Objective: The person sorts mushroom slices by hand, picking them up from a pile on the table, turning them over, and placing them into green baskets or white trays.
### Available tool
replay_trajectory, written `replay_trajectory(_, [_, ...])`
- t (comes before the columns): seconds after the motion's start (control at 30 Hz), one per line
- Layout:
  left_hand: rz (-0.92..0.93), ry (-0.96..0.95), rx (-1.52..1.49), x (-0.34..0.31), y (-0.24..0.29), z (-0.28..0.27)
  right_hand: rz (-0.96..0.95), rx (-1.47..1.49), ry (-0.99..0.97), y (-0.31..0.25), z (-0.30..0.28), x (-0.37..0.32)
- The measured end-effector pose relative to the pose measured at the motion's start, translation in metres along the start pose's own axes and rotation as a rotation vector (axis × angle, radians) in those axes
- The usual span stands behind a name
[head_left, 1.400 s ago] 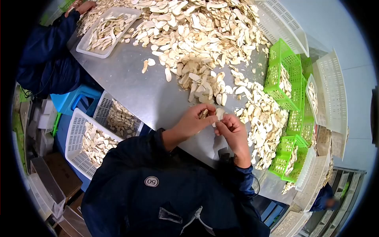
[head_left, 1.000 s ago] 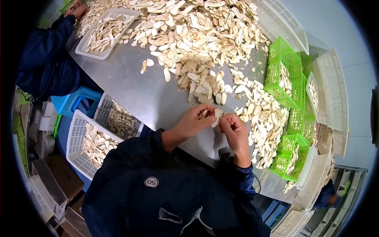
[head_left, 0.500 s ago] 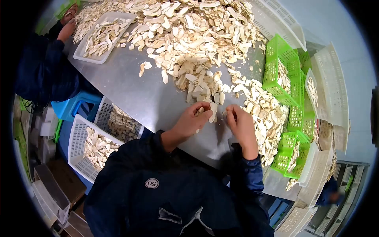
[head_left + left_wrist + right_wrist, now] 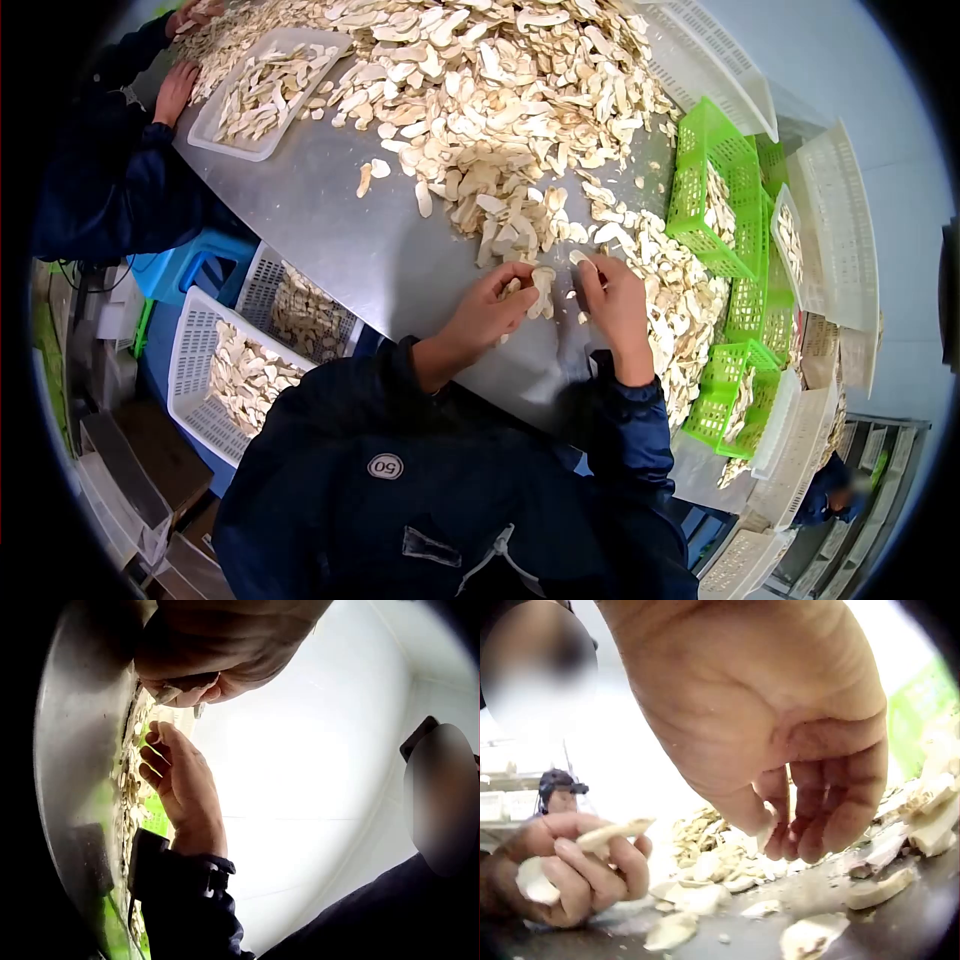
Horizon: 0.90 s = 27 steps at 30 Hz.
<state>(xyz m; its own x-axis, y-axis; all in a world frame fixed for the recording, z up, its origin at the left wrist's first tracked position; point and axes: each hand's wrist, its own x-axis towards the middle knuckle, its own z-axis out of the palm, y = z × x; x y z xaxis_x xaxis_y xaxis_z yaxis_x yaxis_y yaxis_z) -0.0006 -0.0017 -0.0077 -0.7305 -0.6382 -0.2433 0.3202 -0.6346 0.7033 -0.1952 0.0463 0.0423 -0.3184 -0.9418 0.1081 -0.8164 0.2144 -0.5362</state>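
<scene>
My left hand [image 4: 488,312] is over the steel table and pinches a pale mushroom slice [image 4: 541,292] that sticks out past its fingertips. In the right wrist view, another slice [image 4: 537,881] is tucked in its curled fingers. A short way to the right, my right hand [image 4: 617,308] pinches a small pale piece [image 4: 767,826] between thumb and fingers. Small bits of mushroom lie on the table between the hands. Just beyond them spreads a heap of mushroom slices [image 4: 510,205], and a second pile [image 4: 665,275] lies right beside the right hand.
Green baskets [image 4: 705,240] with slices line the table's right side. A white tray [image 4: 212,125] of slices is at the far left, near another person's hand [image 4: 176,92]. White baskets [image 4: 190,390] with slices stand below the left table edge beside a blue stool [image 4: 175,268].
Both hands met at the mushroom slice earlier. My right hand has since moved off to the right and slightly forward with a small piece, while the left keeps its slice. The other person's hands shifted.
</scene>
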Motion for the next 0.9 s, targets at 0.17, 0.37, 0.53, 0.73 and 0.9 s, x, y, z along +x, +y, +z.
replay_trajectory(0.17, [0.031,0.008,0.047,-0.001,-0.002,0.0,0.288,0.58,-0.319,-0.028,-0.018,-0.027])
replay_trajectory(0.37, [0.037,-0.015,0.114,-0.001,0.001,0.004,0.316,0.741,-0.438,-0.038,-0.008,-0.032])
replay_trajectory(0.53, [-0.003,-0.069,0.134,0.0,0.001,0.003,0.338,0.881,-0.529,-0.031,-0.005,-0.032])
replay_trajectory(0.73, [0.012,-0.041,0.108,0.0,-0.001,0.003,0.391,0.933,-0.497,-0.03,-0.001,-0.036])
replay_trajectory(0.9, [-0.022,-0.04,-0.021,0.0,0.0,0.002,0.403,0.821,-0.331,-0.011,-0.025,-0.023])
